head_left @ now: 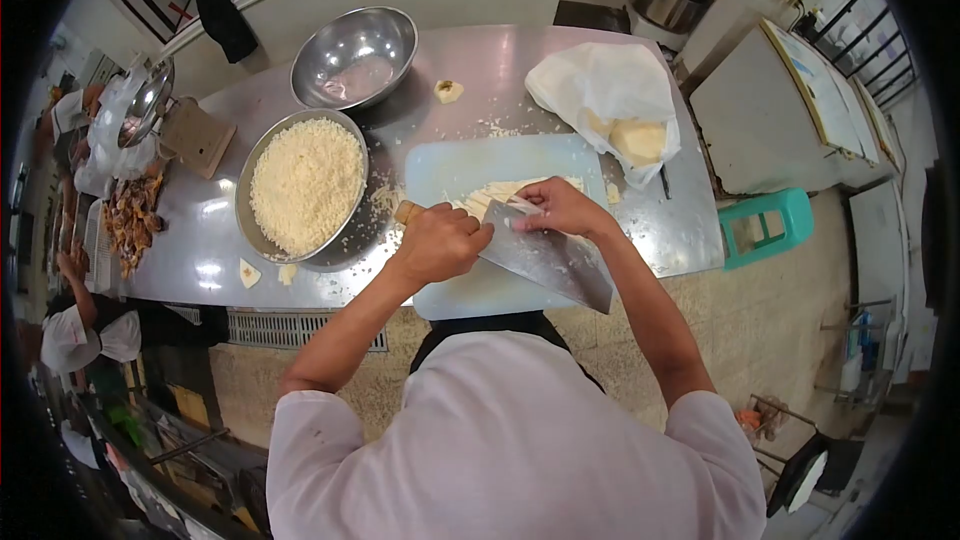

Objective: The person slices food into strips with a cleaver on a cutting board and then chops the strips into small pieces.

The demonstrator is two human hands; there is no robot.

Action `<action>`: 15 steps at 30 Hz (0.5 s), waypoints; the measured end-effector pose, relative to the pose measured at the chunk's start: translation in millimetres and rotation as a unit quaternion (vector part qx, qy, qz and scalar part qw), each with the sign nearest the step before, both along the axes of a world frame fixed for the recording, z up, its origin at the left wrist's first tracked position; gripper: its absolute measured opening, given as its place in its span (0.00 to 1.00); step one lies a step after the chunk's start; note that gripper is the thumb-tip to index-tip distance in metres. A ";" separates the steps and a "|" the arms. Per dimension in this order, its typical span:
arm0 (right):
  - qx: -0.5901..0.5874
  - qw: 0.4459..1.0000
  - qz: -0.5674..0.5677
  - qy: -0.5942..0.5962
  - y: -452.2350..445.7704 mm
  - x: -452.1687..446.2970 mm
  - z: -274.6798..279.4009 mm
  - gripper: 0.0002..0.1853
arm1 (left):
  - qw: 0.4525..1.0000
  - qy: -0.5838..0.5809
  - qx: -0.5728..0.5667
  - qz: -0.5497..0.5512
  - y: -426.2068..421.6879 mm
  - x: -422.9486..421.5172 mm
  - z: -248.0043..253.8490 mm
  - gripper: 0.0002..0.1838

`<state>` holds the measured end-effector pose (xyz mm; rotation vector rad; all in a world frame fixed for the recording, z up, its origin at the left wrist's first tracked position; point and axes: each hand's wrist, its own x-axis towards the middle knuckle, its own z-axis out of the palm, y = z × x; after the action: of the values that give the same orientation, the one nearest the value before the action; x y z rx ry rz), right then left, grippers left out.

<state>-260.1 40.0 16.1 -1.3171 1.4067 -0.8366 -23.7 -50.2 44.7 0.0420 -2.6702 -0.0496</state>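
A wide cleaver is held over the light blue cutting board, its blade slanting down to the right. My left hand is closed around its wooden handle. The fingers of my right hand are pressed together at the upper part of the blade. Pale cut strips lie on the board behind the blade, partly hidden by my hands. Left of the board stands a metal bowl heaped with small pale diced pieces. Scattered bits lie between bowl and board.
An empty-looking metal bowl stands behind the full one. A white bag with a pale block lies at the right. A scale, browned food pieces and a co-worker are at the left. A green stool stands right.
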 end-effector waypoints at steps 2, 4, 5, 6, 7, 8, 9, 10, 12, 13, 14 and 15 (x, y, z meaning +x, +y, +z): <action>0.033 0.997 -0.037 0.053 -0.8 -7.9 6.4 0.20 | 0.995 -0.078 0.064 0.022 10.9 3.3 6.8 0.10; 0.022 0.988 -0.152 0.026 5.8 -21.7 4.8 0.19 | 0.978 -0.157 0.129 0.045 19.9 8.5 9.4 0.06; 0.008 0.985 -0.147 0.086 9.0 -27.6 4.3 0.18 | 0.943 -0.237 0.228 0.055 22.4 10.8 8.8 0.07; 0.009 0.985 -0.147 0.086 13.1 -29.7 6.0 0.18 | 0.891 -0.312 0.323 0.064 23.3 11.9 8.3 0.08; -0.024 0.974 -0.113 0.195 18.9 -30.1 8.5 0.17 | 0.862 -0.339 0.370 0.069 19.0 13.0 -5.7 0.11; -0.057 0.949 -0.077 0.302 23.0 -31.6 10.0 0.16 | 0.862 -0.339 0.371 0.069 11.5 13.6 -22.8 0.11; -0.056 0.949 -0.076 0.302 23.9 -34.3 8.5 0.16 | 0.856 -0.340 0.383 0.075 1.8 13.8 -39.6 0.12; -0.041 0.944 -0.073 0.318 23.2 -36.3 6.4 0.15 | 0.849 -0.341 0.396 0.082 -4.6 11.3 -40.6 0.12; -0.029 0.941 -0.064 0.332 20.2 -37.2 10.3 0.15 | 0.822 -0.365 0.419 0.123 -19.2 5.1 -41.8 0.13; -0.034 0.941 -0.085 0.325 19.3 -37.3 18.6 0.15 | 0.847 -0.321 0.398 0.147 -22.8 4.4 -43.3 0.12; -0.039 0.942 -0.106 0.317 18.8 -37.2 23.8 0.15 | 0.868 -0.276 0.375 0.171 -23.5 5.5 -45.2 0.12; -0.065 0.948 -0.121 0.287 19.7 -40.0 26.0 0.15 | 0.875 -0.277 0.362 0.166 -21.6 6.1 -38.4 0.12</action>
<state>-300.2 59.8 42.1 -1.5882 2.0300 -0.7420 -17.6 -71.8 6.3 0.8678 -2.9754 -1.0659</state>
